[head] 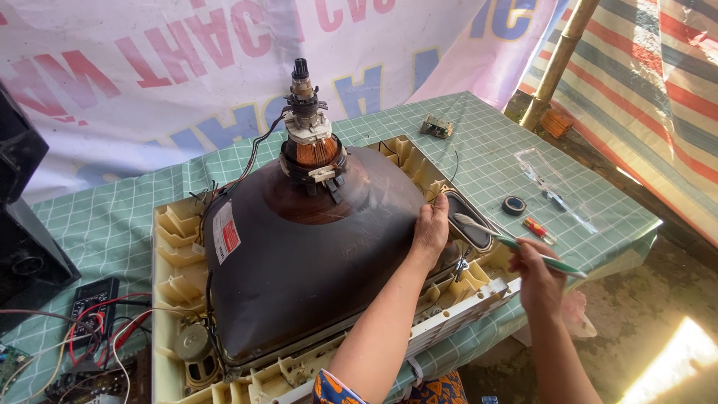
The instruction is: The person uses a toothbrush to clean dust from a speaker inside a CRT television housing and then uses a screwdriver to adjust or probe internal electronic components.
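Note:
A large dark picture tube (314,254) lies face down in a cream plastic television front frame (168,247), its neck with a copper coil (314,153) pointing up. My left hand (431,228) rests flat on the tube's right edge, beside an oval speaker (473,224) in the frame. My right hand (537,273) holds a green and white screwdriver (516,243), its tip pointing left toward the speaker corner.
A green checked cloth (493,157) covers the table. On it lie a roll of black tape (514,206), a small red tool (538,230), a clear plastic bag (553,187) and a small circuit board (437,126). A multimeter (93,299) with red wires sits at left.

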